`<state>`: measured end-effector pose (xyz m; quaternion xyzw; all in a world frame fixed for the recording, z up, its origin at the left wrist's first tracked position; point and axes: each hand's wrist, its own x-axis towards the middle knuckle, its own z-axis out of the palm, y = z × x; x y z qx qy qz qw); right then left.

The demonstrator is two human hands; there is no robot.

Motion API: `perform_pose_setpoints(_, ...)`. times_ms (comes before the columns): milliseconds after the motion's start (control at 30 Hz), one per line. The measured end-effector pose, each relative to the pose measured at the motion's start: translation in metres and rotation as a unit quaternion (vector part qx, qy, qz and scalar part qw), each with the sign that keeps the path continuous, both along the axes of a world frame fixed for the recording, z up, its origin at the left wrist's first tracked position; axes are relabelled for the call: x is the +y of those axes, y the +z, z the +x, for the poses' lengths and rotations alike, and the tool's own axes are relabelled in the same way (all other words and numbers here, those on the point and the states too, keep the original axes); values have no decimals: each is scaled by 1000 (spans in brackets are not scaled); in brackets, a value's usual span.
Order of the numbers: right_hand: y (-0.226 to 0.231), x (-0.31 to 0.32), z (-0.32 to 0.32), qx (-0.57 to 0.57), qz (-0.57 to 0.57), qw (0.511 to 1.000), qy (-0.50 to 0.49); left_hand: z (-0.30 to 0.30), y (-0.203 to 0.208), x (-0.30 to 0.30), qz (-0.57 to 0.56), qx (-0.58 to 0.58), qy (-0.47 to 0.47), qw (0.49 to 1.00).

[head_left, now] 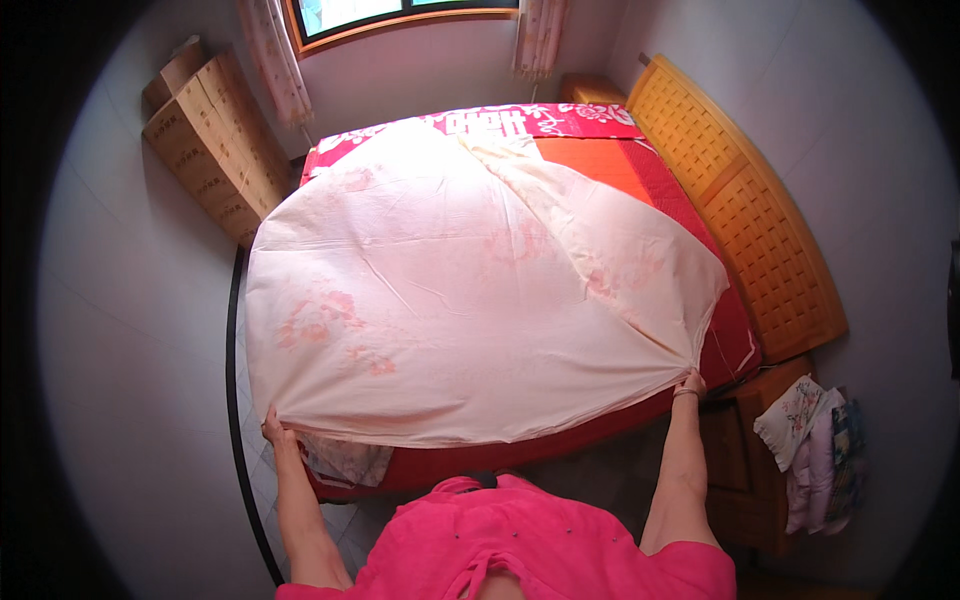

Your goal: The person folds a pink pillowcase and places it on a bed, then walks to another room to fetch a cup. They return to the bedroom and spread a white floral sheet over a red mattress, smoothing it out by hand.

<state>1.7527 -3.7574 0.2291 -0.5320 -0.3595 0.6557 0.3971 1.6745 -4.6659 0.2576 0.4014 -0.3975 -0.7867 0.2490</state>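
Note:
A large pale sheet with faded pink flowers (440, 300) spreads over most of the bed, its near edge pulled taut between my two hands. My left hand (273, 427) is closed on the sheet's near left corner. At the near right, my right hand (690, 382) grips the edge, where folds gather toward the fingers. A long fold runs from the far middle of the sheet down toward my right hand. Under it shows the red mattress cover (440, 470), along the near side and at the right. The sheet hides most of the bed's top.
A wooden headboard (740, 200) stands along the right. A nightstand (745, 450) at the near right has folded cloths (820, 450) on it. Stacked cardboard boxes (220, 140) stand at the far left. A red patterned cover (500, 122) lies at the bed's far side, below a curtained window (400, 22).

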Motion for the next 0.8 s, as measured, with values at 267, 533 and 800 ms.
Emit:
perform_pose_setpoints(267, -35, 2, -22, -89, 8, 995, 52, 9, -19, -3, 13, 3, -17, 1000)
perform_pose_setpoints(533, -11, 4, -25, -12, 23, 1000, 7, 14, -13, 17, -35, -49, 77, 995)
perform_pose_setpoints(800, 29, 5, -33, -108, 78, 991, 20, 26, -1, -1, -40, -11, 129, 991)
